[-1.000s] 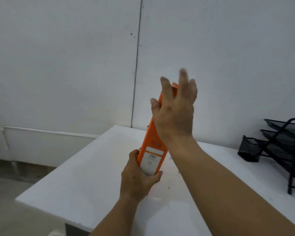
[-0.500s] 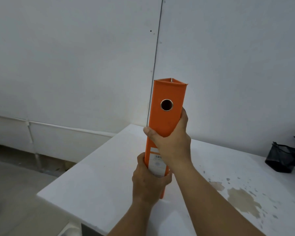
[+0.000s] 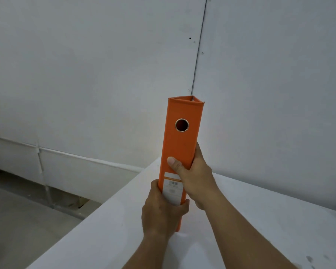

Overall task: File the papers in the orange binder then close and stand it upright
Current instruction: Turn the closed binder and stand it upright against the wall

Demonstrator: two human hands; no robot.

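The orange binder (image 3: 182,136) stands upright and closed on the white table (image 3: 260,220), its spine with the round finger hole and white label facing me. My left hand (image 3: 161,212) wraps around the bottom of the spine. My right hand (image 3: 194,177) grips the spine's middle from the right, thumb across the front. The papers are hidden inside; I cannot see them.
The table's left edge (image 3: 97,216) runs diagonally, with a grey floor (image 3: 17,220) below it. A white wall (image 3: 105,74) with a vertical seam stands just behind the binder. Dark stains mark the table at the lower right (image 3: 310,259).
The binder went from tilted to upright with its spine toward me. My right hand came off the top and took the spine's middle. My view swung left, so the black mesh trays left the frame.
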